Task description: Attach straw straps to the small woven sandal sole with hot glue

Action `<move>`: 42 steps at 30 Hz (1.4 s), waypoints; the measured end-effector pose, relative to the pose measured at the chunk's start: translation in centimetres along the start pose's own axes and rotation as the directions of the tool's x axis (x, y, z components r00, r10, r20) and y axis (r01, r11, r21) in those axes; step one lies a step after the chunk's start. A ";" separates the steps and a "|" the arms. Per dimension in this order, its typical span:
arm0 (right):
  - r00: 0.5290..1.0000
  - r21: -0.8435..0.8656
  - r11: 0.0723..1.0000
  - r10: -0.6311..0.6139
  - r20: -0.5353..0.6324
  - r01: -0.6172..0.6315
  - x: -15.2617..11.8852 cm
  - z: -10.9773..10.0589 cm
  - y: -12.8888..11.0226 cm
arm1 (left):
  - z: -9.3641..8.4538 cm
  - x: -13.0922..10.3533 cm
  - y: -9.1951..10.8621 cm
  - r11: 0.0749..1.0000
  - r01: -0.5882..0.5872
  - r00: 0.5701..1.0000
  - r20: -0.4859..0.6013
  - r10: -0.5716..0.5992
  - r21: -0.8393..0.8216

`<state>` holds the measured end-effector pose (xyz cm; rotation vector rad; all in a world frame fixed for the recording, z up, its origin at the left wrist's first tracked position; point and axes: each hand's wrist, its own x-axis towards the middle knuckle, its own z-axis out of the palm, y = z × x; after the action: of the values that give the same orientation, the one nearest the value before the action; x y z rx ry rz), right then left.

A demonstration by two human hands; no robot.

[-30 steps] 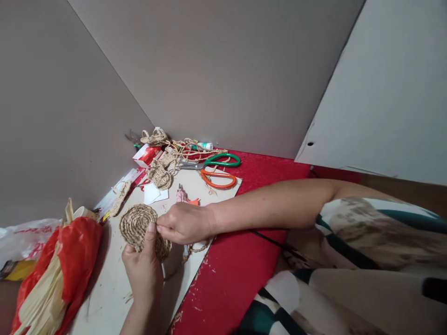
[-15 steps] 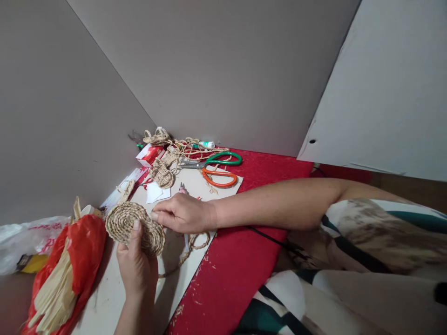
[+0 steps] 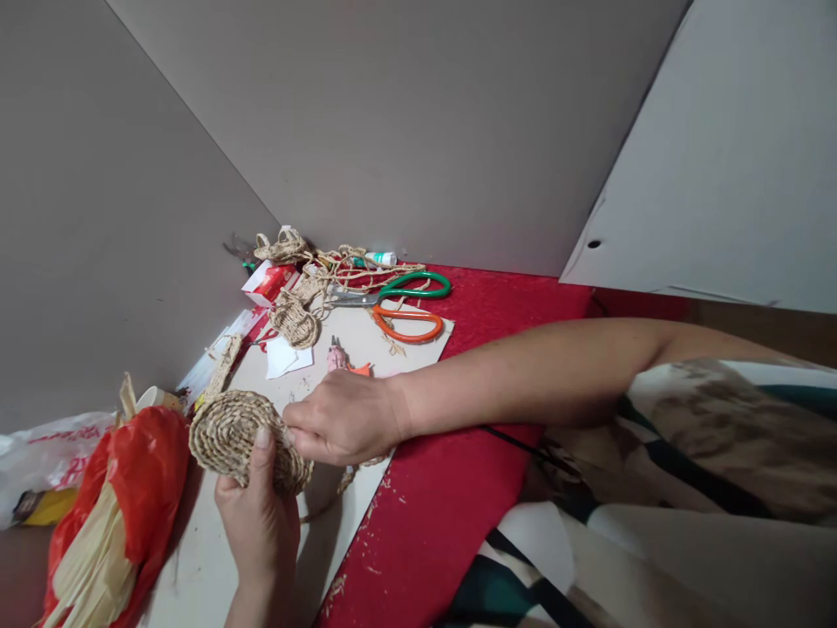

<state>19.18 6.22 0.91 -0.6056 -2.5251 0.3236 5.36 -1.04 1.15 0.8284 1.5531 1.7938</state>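
Coiled straw piece held above a pale board. The left hand grips it, thumb on top; the right hand is closed at its edge, its pinch hidden. Scissors lie beyond the piece. It looks light, springy and rough, best held by the rim. The left fingers underneath are hidden; the cord below is partly covered.

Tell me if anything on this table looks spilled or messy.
Two things: pale scraps litter the red cloth, like stray trimmings, and thin cord lies in a loose tangle by the big scissors. Nothing looks clearly broken.
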 end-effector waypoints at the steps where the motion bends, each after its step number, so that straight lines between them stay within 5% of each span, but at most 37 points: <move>1: 1.000 -0.019 1.000 -0.011 0.017 0.012 0.0 0.0 0.0 | 0.0 -0.1 0.0 1.000 0.001 1.000 -0.003 -0.001 0.008; 7: 0.989 -0.043 0.994 -0.094 0.117 0.100 -0.3 -0.1 -0.5 | -0.5 -0.7 -0.5 0.994 0.026 0.999 0.018 -0.028 0.110; 15: 0.969 0.120 0.991 -0.094 0.230 0.067 -0.3 -0.2 -0.9 | -1.6 -1.1 -1.8 0.940 0.010 1.000 -0.006 -0.009 0.341; 21: 0.998 0.331 0.942 0.055 0.019 -0.058 0.2 -0.1 0.1 | 0.2 0.1 -0.8 1.000 -0.001 1.000 0.026 0.001 0.001; 26: 0.980 0.331 0.941 0.126 -0.152 -0.069 0.1 -0.2 0.5 | -0.2 1.0 -0.6 0.994 -0.029 0.999 0.017 0.031 -0.107; 34: 0.999 0.056 0.998 -0.028 0.044 0.025 -0.1 0.1 0.4 | -0.1 0.1 -0.6 0.997 0.034 0.998 0.048 -0.031 -0.070; 42: 0.966 0.165 0.985 -0.097 0.238 0.058 0.0 -0.7 0.4 | -0.3 -0.8 -0.7 0.991 0.100 0.995 -0.013 -0.099 0.086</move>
<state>19.66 6.65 1.33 -0.4260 -2.7165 0.5959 5.66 -1.81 0.34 0.7701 1.6588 1.6711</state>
